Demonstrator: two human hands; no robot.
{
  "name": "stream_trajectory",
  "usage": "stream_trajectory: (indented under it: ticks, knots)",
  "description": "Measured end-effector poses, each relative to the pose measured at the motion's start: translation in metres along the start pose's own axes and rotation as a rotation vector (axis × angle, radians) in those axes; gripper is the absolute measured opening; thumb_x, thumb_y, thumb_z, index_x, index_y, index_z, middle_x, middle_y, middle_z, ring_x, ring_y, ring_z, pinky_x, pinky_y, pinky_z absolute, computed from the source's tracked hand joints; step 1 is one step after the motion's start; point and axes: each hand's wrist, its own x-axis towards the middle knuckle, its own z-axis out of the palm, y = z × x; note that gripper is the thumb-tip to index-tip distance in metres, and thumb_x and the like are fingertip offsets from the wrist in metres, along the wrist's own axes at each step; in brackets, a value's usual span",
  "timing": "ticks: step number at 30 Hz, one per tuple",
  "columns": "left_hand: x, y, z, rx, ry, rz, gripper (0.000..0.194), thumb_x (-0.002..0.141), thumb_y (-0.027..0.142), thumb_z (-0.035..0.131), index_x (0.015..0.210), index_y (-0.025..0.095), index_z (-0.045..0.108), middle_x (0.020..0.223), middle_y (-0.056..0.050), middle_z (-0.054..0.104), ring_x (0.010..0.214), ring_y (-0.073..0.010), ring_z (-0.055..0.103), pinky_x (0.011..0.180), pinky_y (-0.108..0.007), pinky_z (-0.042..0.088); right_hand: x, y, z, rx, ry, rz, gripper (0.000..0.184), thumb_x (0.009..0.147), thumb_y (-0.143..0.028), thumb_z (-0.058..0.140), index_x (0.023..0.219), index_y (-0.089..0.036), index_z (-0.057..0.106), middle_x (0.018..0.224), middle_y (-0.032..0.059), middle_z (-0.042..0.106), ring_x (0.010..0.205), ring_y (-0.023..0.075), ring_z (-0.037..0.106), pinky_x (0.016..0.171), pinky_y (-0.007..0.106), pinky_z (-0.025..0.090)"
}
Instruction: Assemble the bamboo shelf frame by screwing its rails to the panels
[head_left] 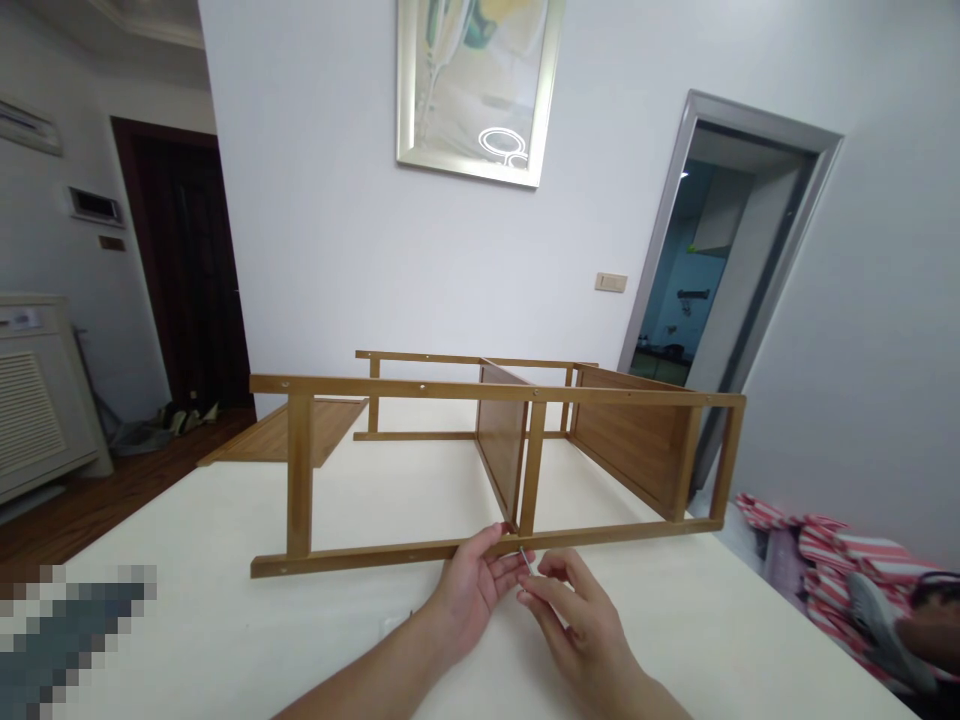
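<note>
A wooden shelf frame lies on its side on the white table. At its lower front rail, my left hand is palm up, thumb over the rail and fingers curled below it, by the joint with the middle shelf panel. My right hand is closed, pinching a thin metal rod that looks like a hex key. The rod's tip meets the rail just under the middle upright. Whether it sits in a bolt head is too small to tell.
Another panel stands within the frame's right end. A loose wooden panel lies at the table's far left. A small clear packet is left of my left forearm. Red-and-white striped cloth and a person's foot are beyond the right edge.
</note>
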Motion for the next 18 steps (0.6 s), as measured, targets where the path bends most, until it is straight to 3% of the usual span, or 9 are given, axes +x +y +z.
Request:
stream_trajectory:
  ticks: [5, 11, 15, 18]
  knots:
    - [0.0, 0.0, -0.002, 0.015, -0.01, -0.01, 0.021, 0.088, 0.023, 0.06, 0.103, 0.009, 0.061, 0.088, -0.014, 0.074, 0.08, -0.0219, 0.071, 0.067, -0.029, 0.055, 0.006, -0.008, -0.001, 0.097, -0.084, 0.109, 0.013, 0.092, -0.014, 0.054, 0.094, -0.022, 0.064, 0.077, 0.0026, 0.056, 0.066, 0.0121, 0.057, 0.052, 0.019, 0.044]
    - [-0.002, 0.002, 0.001, 0.014, 0.022, -0.016, 0.018, 0.088, 0.02, 0.059, 0.102, 0.01, 0.061, 0.09, -0.013, 0.075, 0.078, -0.0204, 0.071, 0.072, -0.03, 0.055, 0.01, -0.008, -0.002, 0.101, -0.101, 0.219, 0.017, 0.092, -0.022, 0.053, 0.076, -0.02, 0.055, 0.064, -0.0015, 0.052, 0.055, 0.0104, 0.05, 0.051, 0.021, 0.04]
    - [-0.002, 0.0, 0.0, 0.032, 0.009, 0.013, 0.018, 0.088, 0.019, 0.058, 0.102, 0.01, 0.061, 0.095, -0.015, 0.075, 0.082, -0.0214, 0.072, 0.08, -0.032, 0.055, 0.008, -0.005, -0.001, 0.295, -0.075, 0.569, 0.03, 0.093, -0.038, 0.053, 0.069, -0.02, 0.049, 0.059, -0.0023, 0.052, 0.05, 0.0106, 0.05, 0.049, 0.022, 0.041]
    - [-0.001, 0.0, -0.003, 0.052, -0.026, 0.02, 0.019, 0.088, 0.021, 0.058, 0.103, 0.01, 0.061, 0.1, -0.016, 0.074, 0.085, -0.0218, 0.072, 0.086, -0.034, 0.054, 0.008, -0.006, -0.002, 0.6, -0.058, 0.804, 0.03, 0.089, -0.048, 0.058, 0.08, -0.02, 0.052, 0.065, -0.0015, 0.058, 0.05, 0.0121, 0.056, 0.051, 0.025, 0.046]
